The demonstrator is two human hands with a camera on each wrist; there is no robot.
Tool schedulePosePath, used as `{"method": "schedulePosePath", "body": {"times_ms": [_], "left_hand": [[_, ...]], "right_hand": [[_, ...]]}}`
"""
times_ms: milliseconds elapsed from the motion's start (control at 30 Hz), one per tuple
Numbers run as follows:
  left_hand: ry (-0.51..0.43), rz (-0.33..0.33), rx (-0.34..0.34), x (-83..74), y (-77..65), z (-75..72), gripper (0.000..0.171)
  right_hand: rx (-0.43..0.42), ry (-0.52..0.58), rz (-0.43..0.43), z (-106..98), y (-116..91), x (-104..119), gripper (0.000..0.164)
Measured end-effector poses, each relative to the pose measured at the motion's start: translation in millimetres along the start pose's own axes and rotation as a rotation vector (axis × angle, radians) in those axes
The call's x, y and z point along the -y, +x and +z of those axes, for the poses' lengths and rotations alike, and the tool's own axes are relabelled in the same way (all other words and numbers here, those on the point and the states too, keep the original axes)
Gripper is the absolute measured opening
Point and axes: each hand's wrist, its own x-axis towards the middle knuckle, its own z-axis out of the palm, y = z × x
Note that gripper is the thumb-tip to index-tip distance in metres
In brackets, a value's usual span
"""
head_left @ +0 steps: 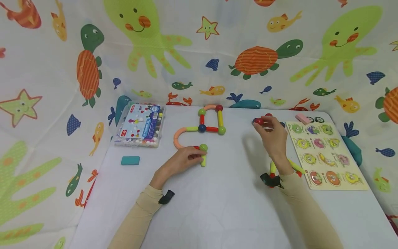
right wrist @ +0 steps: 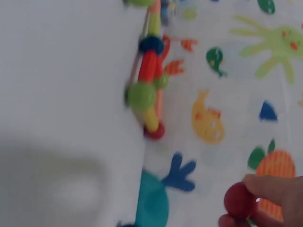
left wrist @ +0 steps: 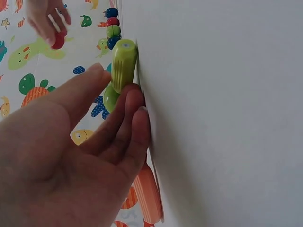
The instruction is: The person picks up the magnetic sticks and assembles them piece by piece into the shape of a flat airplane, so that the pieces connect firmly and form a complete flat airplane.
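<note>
My left hand (head_left: 181, 160) pinches a yellow-green rod (left wrist: 124, 66) between thumb and fingers. A green ball (head_left: 203, 147) sits at the rod's far end. From there a red rod, partly behind my fingers, leads toward a curved orange piece (head_left: 178, 137), which joins a figure of coloured rods and balls around a dark blue ball (head_left: 202, 128). On the right, my right hand (head_left: 273, 136) holds a red ball (right wrist: 239, 200) at its fingertips, raised over the table, its shadow falling to the left. Other balls (left wrist: 112, 21) lie behind it near the table's back edge.
A clear box (head_left: 140, 126) of small beads and a teal block (head_left: 130, 160) lie at left. At right lie a wooden picture board (head_left: 326, 155) and a pink block (head_left: 303, 119). Yellow-green rods (head_left: 272, 167) with red pieces lie under my right wrist. Printed cloth (head_left: 192, 69) hangs behind.
</note>
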Motion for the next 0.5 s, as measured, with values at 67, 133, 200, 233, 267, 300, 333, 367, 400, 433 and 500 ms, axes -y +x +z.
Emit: {"method": "schedulePosePath", "body": {"times_ms": [67,133,200,233,267,300,333,367,400,433,500], "left_hand": [[0.01,0.0,0.015,0.5,-0.1,0.3,0.033],[0.015,0.002,0.024,0.9,0.1,0.6,0.032],[0.019,-0.003,0.029,1.1,0.2,0.8,0.032],[0.022,-0.006,0.03,1.3,0.2,0.9,0.031],[0.027,-0.005,0.028,1.4,0.2,0.9,0.031],[0.036,-0.001,0.027,1.4,0.3,0.9,0.031],[0.046,0.0,0.027,1.2,0.3,0.8,0.031],[0.057,0.003,0.026,1.0,0.3,0.8,0.031],[0.068,0.007,0.025,0.8,0.3,0.8,0.031],[0.08,0.014,0.025,0.5,0.3,0.7,0.031],[0.096,0.023,0.027,-0.1,0.0,0.7,0.032]], "right_hand": [[0.015,0.035,-0.071,9,-12,10,0.044],[0.054,0.061,-0.121,20,-26,19,0.044],[0.105,0.094,-0.159,31,-41,26,0.043],[0.134,0.104,-0.175,37,-48,29,0.043],[0.163,0.116,-0.191,43,-56,31,0.043],[0.196,0.129,-0.202,48,-63,32,0.042],[0.226,0.138,-0.216,54,-70,33,0.042],[0.258,0.147,-0.231,59,-77,33,0.042],[0.289,0.156,-0.238,64,-83,33,0.041],[0.321,0.166,-0.239,69,-89,33,0.041],[0.378,0.185,-0.226,77,-100,32,0.039]]}}
